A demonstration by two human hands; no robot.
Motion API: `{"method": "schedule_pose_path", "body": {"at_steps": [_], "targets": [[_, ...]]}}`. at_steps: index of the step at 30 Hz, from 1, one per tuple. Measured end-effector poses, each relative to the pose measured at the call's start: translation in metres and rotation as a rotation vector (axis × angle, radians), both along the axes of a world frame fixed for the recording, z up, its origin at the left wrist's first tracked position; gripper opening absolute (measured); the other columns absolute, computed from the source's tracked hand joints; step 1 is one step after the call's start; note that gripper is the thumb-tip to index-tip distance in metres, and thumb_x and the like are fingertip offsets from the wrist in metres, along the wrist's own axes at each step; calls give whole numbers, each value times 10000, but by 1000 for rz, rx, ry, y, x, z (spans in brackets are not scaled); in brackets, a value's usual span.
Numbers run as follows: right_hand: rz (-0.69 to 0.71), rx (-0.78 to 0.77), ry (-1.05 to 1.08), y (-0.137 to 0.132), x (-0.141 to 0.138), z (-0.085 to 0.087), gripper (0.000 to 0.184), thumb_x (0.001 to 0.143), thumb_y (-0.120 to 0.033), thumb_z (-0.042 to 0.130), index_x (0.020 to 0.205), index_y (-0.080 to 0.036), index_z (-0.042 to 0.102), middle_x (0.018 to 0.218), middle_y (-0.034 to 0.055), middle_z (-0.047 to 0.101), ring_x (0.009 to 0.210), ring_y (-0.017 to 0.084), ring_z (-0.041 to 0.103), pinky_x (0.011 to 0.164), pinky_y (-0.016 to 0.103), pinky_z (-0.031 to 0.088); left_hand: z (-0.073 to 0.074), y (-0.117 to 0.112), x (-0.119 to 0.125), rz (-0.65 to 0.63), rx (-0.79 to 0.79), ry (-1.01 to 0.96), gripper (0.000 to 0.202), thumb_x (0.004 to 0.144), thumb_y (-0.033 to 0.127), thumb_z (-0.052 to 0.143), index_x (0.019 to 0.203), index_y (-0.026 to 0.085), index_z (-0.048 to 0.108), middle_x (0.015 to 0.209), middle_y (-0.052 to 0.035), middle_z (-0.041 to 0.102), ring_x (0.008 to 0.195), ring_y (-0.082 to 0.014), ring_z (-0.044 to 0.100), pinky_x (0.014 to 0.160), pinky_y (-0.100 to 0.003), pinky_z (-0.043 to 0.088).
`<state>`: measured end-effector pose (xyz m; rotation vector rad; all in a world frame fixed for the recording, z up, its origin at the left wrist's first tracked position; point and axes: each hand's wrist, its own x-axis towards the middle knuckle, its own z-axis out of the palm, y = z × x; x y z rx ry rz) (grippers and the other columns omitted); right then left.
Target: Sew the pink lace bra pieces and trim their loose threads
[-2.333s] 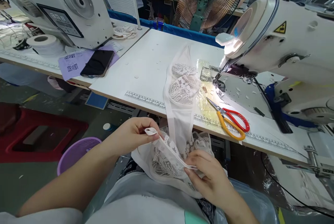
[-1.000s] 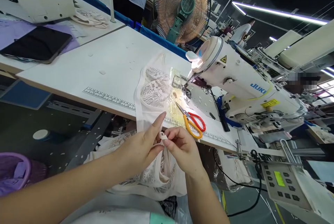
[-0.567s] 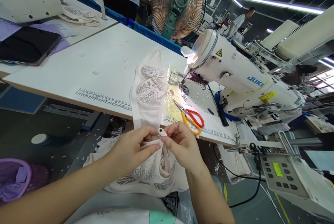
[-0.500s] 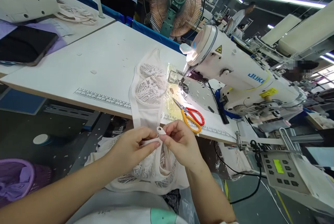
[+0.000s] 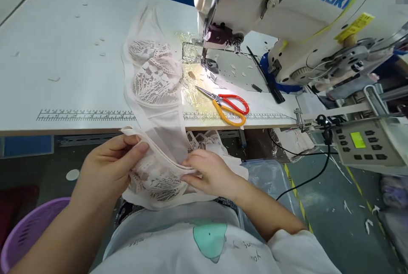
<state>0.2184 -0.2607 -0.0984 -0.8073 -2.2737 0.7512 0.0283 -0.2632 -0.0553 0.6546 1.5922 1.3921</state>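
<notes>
The left hand grips the upper left edge of a pale lace garment. Its thumb lies on top of the folded trim and its fingers curl underneath. The right hand pinches the same garment at its right side, fingertips pressed on the band where the sheer mesh meets the lace. The hands are apart, each clamped on the fabric, with the lace cup stretched between them over the person's lap, just below the table's front edge.

At twelve o'clock from the hands, a sheer mesh strip runs up from the held garment and over the edge of the white sewing table. It joins a second lace piece lying flat on the tabletop. A printed ruler scale runs along the table's front edge.

At one o'clock, scissors with one red and one orange handle lie on the table, blades pointing toward the presser foot. The foot belongs to the white JUKI sewing machine, whose lamp lights the needle plate.

At three o'clock, a control panel with a green display hangs off the table end, and a black cable trails below it. A clear plastic bin stands just beside the right forearm. At eight o'clock, a purple basket sits on the floor.
</notes>
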Motion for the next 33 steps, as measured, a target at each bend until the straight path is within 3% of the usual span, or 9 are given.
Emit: {"method": "schedule_pose_path", "body": {"at_steps": [3, 7, 11, 16, 19, 23, 28, 33], "targets": [[-52, 24, 52, -3, -3, -4, 202, 899, -307, 496, 834, -146, 598, 714, 69, 605, 672, 170, 571, 587, 258, 470, 2, 2, 0, 78, -68, -90, 209, 371, 149, 720, 548, 171, 611, 528, 64, 603, 491, -72, 519, 426, -133, 446], [-26, 19, 35, -7, -6, 10, 273, 938, -303, 424, 802, -140, 595, 690, 72, 603, 666, 166, 557, 581, 247, 469, 7, -3, -1, 144, -54, 31, 206, 385, 176, 731, 558, 172, 620, 523, 65, 608, 473, -68, 516, 420, -130, 457], [6, 24, -82, -15, -8, 21, 351, 961, -273, 337, 742, -142, 579, 641, 63, 580, 626, 163, 530, 536, 245, 441, 7, -13, -6, 129, -51, 126, 186, 459, 214, 740, 599, 176, 624, 540, 60, 616, 469, -75, 513, 425, -150, 463], [-11, 30, -148, -23, -12, 10, 403, 978, -279, 294, 728, -140, 577, 620, 44, 566, 576, 142, 514, 498, 229, 398, -14, -19, -18, 132, -85, 76, 185, 414, 150, 739, 557, 174, 625, 498, 64, 609, 474, -73, 511, 425, -136, 452], [-43, 76, -177, -26, -14, -2, 453, 987, -297, 269, 685, -148, 572, 598, 30, 554, 516, 130, 486, 466, 233, 362, -27, -19, -23, 103, -62, 3, 161, 413, 133, 735, 532, 167, 632, 581, 41, 658, 545, -87, 556, 467, -134, 474], [-48, 114, -282, -27, -12, -11, 450, 986, -287, 278, 689, -145, 584, 595, 23, 550, 496, 128, 483, 455, 246, 331, -36, -16, -25, 28, -61, -92, 182, 418, 172, 765, 489, 181, 597, 600, 6, 683, 559, -137, 587, 481, -207, 503], [9, 128, -418, -24, 3, -7, 380, 977, -240, 316, 766, -136, 614, 620, 29, 574, 524, 145, 512, 464, 258, 331, -44, -15, -30, 24, -86, -143, 251, 417, 220, 816, 519, 191, 588, 550, 13, 666, 505, -136, 574, 473, -233, 502], [48, 59, -551, -24, 36, 2, 259, 939, -165, 383, 920, -122, 638, 730, 73, 638, 618, 181, 579, 535, 278, 407, -43, -10, -31, 39, -125, -150, 237, 439, 181, 815, 546, 176, 604, 563, 14, 675, 546, -136, 600, 510, -221, 508]]}}
